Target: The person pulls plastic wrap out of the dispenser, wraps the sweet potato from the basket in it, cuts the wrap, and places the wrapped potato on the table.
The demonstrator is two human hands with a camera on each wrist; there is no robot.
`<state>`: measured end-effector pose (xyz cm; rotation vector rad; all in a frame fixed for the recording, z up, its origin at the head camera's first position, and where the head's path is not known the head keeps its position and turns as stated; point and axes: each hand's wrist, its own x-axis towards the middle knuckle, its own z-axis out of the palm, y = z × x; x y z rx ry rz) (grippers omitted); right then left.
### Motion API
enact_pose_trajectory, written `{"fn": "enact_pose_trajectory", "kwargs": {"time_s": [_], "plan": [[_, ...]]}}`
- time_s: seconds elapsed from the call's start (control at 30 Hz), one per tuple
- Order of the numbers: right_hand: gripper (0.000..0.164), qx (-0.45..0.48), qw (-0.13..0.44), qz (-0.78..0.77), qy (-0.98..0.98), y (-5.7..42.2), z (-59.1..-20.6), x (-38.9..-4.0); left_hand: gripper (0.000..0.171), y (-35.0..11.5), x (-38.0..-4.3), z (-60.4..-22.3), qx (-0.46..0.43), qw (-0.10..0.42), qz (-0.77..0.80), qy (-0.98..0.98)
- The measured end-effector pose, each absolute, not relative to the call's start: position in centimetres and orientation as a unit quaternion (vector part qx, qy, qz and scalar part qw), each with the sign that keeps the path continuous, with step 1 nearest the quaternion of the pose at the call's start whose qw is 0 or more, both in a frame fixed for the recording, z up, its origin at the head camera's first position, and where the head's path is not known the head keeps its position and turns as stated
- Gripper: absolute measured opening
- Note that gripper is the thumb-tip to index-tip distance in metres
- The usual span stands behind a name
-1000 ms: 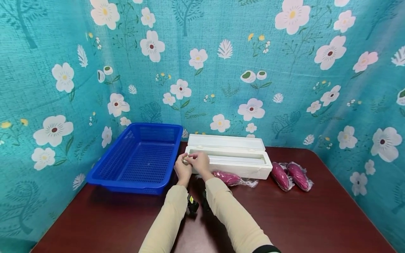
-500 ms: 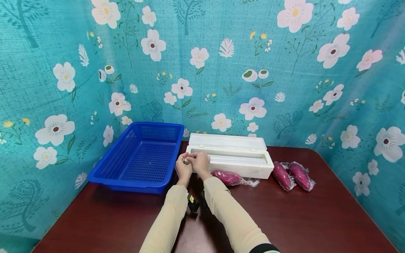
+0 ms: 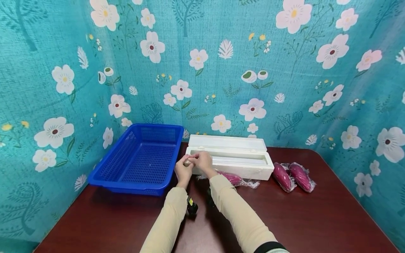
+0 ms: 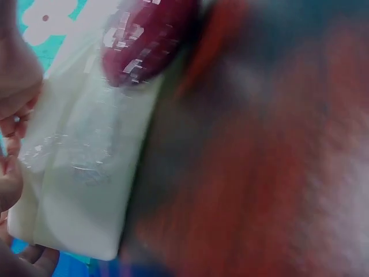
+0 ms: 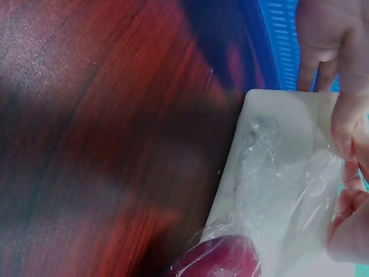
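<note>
A long white cling film box (image 3: pixel 240 173) stands with its lid (image 3: pixel 226 143) tipped back, a pale cling film roll (image 3: pixel 238 160) lying inside. At the box's left end my left hand (image 3: pixel 183 172) holds the roll's end, its fingers reaching past the box end in the right wrist view. My right hand (image 3: pixel 203 161) meets it there, thumb and forefinger pinching at the film; the fingertips hide what is between them. Against the box front lies a magenta, oblong vegetable (image 3: pixel 230 178) in clear film, whose loose film (image 5: pixel 259 156) trails along the box.
Left of the box sits a blue perforated basket (image 3: pixel 148 160). Two more film-wrapped magenta vegetables, one (image 3: pixel 282 176) beside the other (image 3: pixel 301 176), lie to its right. A black wrist device (image 3: pixel 192 206) shows beside the left sleeve. The floral curtain (image 3: pixel 221 70) closes off the back of the table.
My right hand and forearm have shifted slightly right, covering more of the vegetable in front. Both hands stay at the box's left end, fingers still working together.
</note>
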<state>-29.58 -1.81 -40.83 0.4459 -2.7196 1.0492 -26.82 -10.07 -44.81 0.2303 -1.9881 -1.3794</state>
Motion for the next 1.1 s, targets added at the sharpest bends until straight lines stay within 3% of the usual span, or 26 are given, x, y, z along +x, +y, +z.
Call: {"fn": "enact_pose_trajectory", "kwargs": {"time_s": [0.43,1.1], "plan": [[0.015,0.190,0.096,0.338,-0.917,-0.3,-41.2,-30.7,0.034,-9.6,-27.1,-44.9,0.064,0.331,-0.513,-0.789],[0.012,0.269,0.251,0.257,-0.894,4.9,-43.1,-30.7,0.034,-10.2,-26.7,-44.8,0.052,0.321,-0.516,-0.792]]}}
